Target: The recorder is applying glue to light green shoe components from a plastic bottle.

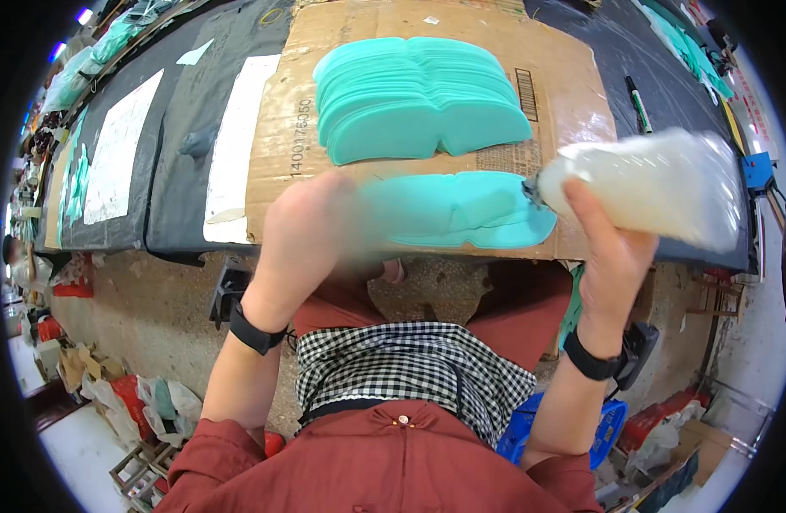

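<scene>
My left hand [303, 227] is curled at the left end of a teal cut piece [474, 209], thin and sheet-like, near the table's front edge. That end of the piece and my fingertips are smeared by motion; the hand seems to grip it. In my right hand [611, 239] is a translucent squeeze bottle [658, 188] with pale, milky contents. It lies tilted almost flat, its dark nozzle [534, 190] pointing left at the right end of the piece. Just beyond, a fanned stack of matching teal pieces [418, 94] rests on the cardboard sheet [277, 145].
White sheets [243, 128] lie left of the cardboard on the dark table cover [175, 171]. A marker pen [638, 104] is at the right, behind the bottle. A blue basket [611, 427] stands on the floor beside my right forearm.
</scene>
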The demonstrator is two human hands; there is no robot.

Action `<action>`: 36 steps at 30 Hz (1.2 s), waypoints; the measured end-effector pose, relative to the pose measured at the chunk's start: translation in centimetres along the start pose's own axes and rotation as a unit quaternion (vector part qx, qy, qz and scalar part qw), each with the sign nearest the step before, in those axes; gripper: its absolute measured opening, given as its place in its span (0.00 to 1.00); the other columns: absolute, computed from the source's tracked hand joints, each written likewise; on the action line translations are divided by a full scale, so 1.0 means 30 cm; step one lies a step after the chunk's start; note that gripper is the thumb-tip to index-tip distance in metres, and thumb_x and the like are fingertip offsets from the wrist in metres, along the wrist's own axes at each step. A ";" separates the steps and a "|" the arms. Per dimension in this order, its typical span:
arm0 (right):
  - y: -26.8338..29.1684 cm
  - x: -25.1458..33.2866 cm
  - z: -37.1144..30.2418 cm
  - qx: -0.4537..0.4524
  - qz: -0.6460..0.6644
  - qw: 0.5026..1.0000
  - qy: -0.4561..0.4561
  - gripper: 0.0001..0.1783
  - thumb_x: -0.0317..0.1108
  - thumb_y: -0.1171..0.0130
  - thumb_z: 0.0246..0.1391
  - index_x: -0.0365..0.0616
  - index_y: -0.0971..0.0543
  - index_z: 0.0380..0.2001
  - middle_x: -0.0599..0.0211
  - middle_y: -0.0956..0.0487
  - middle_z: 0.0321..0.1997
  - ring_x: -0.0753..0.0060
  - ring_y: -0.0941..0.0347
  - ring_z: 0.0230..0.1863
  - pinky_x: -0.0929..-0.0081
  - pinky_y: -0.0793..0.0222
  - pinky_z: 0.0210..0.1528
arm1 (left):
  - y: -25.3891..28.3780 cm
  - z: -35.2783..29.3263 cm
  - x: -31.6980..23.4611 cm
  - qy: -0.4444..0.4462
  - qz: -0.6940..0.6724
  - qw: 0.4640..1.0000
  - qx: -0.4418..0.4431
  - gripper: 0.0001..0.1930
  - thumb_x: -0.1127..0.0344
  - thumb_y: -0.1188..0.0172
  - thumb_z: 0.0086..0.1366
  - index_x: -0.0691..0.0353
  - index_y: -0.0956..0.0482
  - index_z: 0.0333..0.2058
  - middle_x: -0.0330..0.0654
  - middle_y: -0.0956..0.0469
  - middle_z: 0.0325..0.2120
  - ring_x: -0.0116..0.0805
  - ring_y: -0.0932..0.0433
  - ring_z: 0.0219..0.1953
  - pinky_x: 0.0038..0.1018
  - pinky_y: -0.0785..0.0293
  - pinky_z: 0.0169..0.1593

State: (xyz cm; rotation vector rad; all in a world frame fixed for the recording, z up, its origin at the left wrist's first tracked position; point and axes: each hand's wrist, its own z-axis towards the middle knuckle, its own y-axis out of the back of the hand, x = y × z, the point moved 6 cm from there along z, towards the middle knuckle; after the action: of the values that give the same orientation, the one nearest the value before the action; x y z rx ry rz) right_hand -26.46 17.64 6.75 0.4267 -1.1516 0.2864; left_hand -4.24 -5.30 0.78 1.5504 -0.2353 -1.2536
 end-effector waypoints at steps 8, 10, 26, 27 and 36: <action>-0.311 0.004 0.010 0.090 -0.057 0.994 -0.028 0.23 0.34 0.21 0.53 0.39 0.17 0.50 0.64 0.11 0.44 0.70 0.15 0.42 0.68 0.20 0.46 | -0.013 -0.033 -0.046 -0.060 -0.026 0.996 -0.066 0.10 0.69 0.28 0.60 0.62 0.18 0.38 0.43 0.22 0.26 0.42 0.21 0.32 0.37 0.25 0.38; -0.331 -0.001 0.002 0.126 -0.103 0.986 0.041 0.23 0.34 0.21 0.53 0.39 0.18 0.49 0.64 0.11 0.42 0.70 0.15 0.39 0.69 0.20 0.43 | -0.014 -0.036 -0.036 -0.038 -0.021 0.998 -0.051 0.09 0.69 0.28 0.60 0.62 0.18 0.37 0.43 0.22 0.26 0.42 0.21 0.32 0.37 0.25 0.38; -0.272 0.050 -0.138 0.141 -0.204 0.965 0.082 0.20 0.26 0.24 0.54 0.35 0.16 0.50 0.61 0.14 0.48 0.67 0.18 0.47 0.68 0.23 0.54 | 0.050 -0.078 0.051 0.052 -0.136 0.986 -0.076 0.06 0.69 0.35 0.72 0.64 0.19 0.41 0.35 0.22 0.27 0.24 0.24 0.34 0.25 0.28 0.37; -0.315 0.055 -0.163 0.161 -0.201 0.962 0.093 0.21 0.26 0.24 0.54 0.36 0.17 0.50 0.61 0.14 0.48 0.65 0.18 0.47 0.67 0.23 0.53 | 0.074 -0.097 0.076 0.122 -0.166 0.975 -0.081 0.06 0.68 0.38 0.76 0.64 0.21 0.44 0.31 0.24 0.30 0.19 0.27 0.36 0.21 0.29 0.40; -0.564 0.133 -0.205 0.204 -0.112 0.957 0.173 0.26 0.30 0.23 0.47 0.41 0.19 0.51 0.53 0.16 0.45 0.45 0.17 0.43 0.60 0.21 0.44 | 0.225 -0.198 0.182 0.137 -0.243 0.938 -0.208 0.16 0.68 0.38 0.71 0.63 0.22 0.56 0.36 0.23 0.37 0.22 0.25 0.33 0.24 0.28 0.37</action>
State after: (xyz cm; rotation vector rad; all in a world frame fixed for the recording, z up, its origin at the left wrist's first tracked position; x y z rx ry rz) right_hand -12.62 5.55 5.31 0.8302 -0.6884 0.3836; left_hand 5.73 -8.27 2.27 1.4253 0.5944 -1.3286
